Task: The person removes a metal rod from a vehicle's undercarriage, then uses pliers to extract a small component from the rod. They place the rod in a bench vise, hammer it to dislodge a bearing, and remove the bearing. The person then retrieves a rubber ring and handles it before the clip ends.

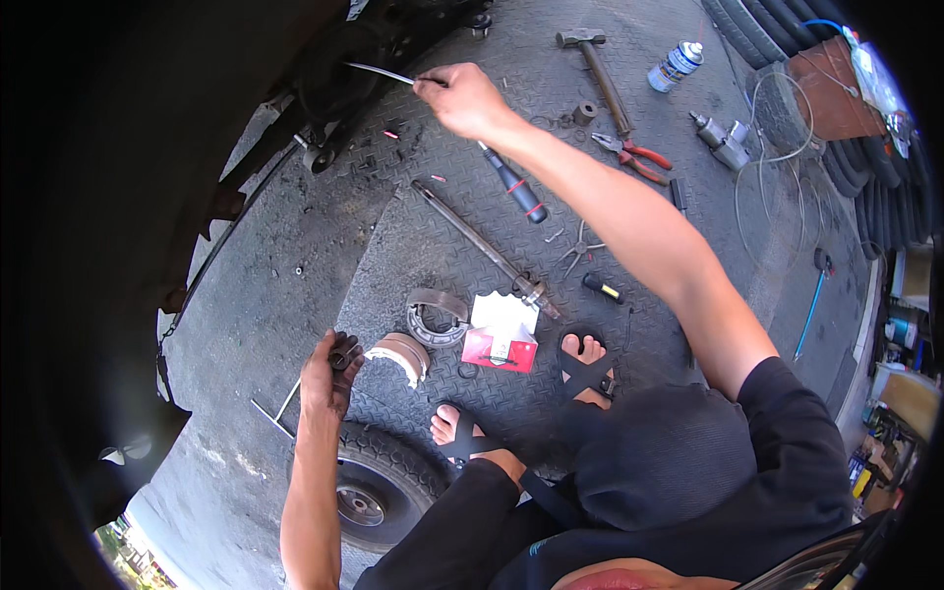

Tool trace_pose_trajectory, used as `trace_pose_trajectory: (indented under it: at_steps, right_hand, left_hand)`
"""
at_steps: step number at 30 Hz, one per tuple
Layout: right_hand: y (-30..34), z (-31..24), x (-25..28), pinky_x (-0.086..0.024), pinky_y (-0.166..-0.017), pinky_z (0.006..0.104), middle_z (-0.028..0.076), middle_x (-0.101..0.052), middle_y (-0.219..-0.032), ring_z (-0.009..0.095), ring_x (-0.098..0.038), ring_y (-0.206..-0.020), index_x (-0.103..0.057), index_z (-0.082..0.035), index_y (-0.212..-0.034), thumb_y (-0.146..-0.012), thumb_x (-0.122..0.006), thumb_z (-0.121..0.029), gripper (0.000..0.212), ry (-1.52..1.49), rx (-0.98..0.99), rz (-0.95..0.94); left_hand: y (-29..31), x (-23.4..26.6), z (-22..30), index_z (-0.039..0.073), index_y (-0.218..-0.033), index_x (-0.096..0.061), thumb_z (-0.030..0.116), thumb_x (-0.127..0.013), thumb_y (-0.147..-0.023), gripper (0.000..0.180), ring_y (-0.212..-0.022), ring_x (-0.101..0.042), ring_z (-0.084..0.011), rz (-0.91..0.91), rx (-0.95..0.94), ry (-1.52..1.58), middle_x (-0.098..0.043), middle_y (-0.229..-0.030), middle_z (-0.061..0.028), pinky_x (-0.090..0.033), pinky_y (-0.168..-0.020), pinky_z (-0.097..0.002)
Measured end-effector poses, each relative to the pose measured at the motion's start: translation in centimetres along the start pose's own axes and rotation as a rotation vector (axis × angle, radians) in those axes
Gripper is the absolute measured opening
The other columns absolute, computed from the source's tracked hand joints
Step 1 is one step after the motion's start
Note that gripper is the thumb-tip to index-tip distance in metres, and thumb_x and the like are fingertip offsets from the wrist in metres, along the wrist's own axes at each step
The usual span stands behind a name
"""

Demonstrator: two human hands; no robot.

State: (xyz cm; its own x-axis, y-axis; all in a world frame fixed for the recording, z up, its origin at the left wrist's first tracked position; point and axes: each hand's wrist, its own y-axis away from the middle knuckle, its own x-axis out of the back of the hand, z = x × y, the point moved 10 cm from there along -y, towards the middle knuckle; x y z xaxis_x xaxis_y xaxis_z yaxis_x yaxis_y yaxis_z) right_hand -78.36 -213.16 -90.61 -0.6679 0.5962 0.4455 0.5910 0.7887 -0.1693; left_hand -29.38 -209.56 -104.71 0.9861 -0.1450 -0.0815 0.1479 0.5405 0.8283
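Observation:
My right hand (467, 100) is stretched out to the upper middle, its fingers closed on the end of a thin silver metal rod (383, 73). The rod's far tip reaches into the dark underside of a vehicle (334, 59). At the lower left, my left hand (329, 376) has its fingers curled round something dark that I cannot make out. Beside it, a brake shoe (399, 356) lies on the floor, with another curved brake shoe (439, 313) behind. A T-handle wrench (280, 413) shows just left of my left wrist. The screwdriver (516, 187) lies below my right wrist.
An axle shaft (482, 236), an opened red and white box (499, 346) and a flashlight (602, 287) lie near my feet. Further off are a hammer (602, 84), pliers (634, 155), a spray can (677, 67) and an impact wrench (723, 141). A wheel (383, 482) stands by my leg.

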Motion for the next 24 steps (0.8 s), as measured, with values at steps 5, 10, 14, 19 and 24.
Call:
trace_pose_trajectory:
  at_steps: [5,10,14,19,24]
  right_hand:
    - [1.3,-1.7,-2.3,-0.057,-0.077,0.0415,0.02,-0.076,-0.087,0.03,-0.075,-0.081,-0.078,-0.001,-0.115,-0.099,-0.066,-0.028,0.034,0.065,0.019,-0.079]
    - [4.0,0.9,-1.3,-0.028,-0.04,0.0278,-0.006,-0.043,-0.057,0.007,-0.037,-0.044,-0.068,0.005,-0.125,-0.107,-0.062,-0.022,0.034,-0.464,-0.347,-0.341]
    - [13.0,4.8,6.1,-0.031,-0.04,0.0287,-0.006,-0.04,-0.055,0.007,-0.037,-0.043,-0.068,0.004,-0.117,-0.11,-0.059,-0.03,0.036,-0.534,-0.351,-0.372]
    - [29.3,8.1,12.5,-0.03,-0.039,0.0262,-0.004,-0.038,-0.052,0.007,-0.035,-0.036,-0.06,0.004,-0.11,-0.112,-0.056,-0.033,0.038,-0.75,-0.654,-0.32]
    - [38.2,6.8,14.3,-0.033,-0.043,0.0269,-0.002,-0.041,-0.053,0.008,-0.036,-0.038,-0.062,0.009,-0.119,-0.111,-0.056,-0.031,0.042,-0.759,-0.722,-0.412]
  left_hand:
    - [0.5,-1.9,0.5,-0.006,-0.119,-0.059,0.031,-0.063,-0.107,0.039,-0.098,-0.073,-0.0322,-0.065,-0.025,0.032,-0.071,-0.111,-0.0217,-0.066,-0.083,-0.0398]
    - [1.9,-5.1,1.6,-0.011,-0.122,-0.057,0.036,-0.061,-0.109,0.05,-0.11,-0.069,-0.0388,-0.149,0.004,0.166,-0.066,-0.121,-0.0278,-0.062,-0.095,-0.0436]
    - [3.8,-7.9,2.6,-0.015,-0.132,-0.054,0.042,-0.054,-0.111,0.06,-0.117,-0.066,-0.0428,-0.241,0.023,0.286,-0.064,-0.126,-0.0302,-0.057,-0.105,-0.0465]
    - [4.9,-10.7,3.6,-0.008,-0.137,-0.056,0.046,-0.054,-0.111,0.061,-0.114,-0.067,-0.0377,-0.344,-0.009,0.176,-0.068,-0.126,-0.0246,-0.058,-0.099,-0.0432]
    - [5.5,-16.0,5.2,-0.001,-0.143,-0.058,0.032,-0.075,-0.101,0.056,-0.105,-0.07,-0.0219,-0.498,-0.148,-0.008,-0.071,-0.124,-0.0136,-0.058,-0.088,-0.0371]
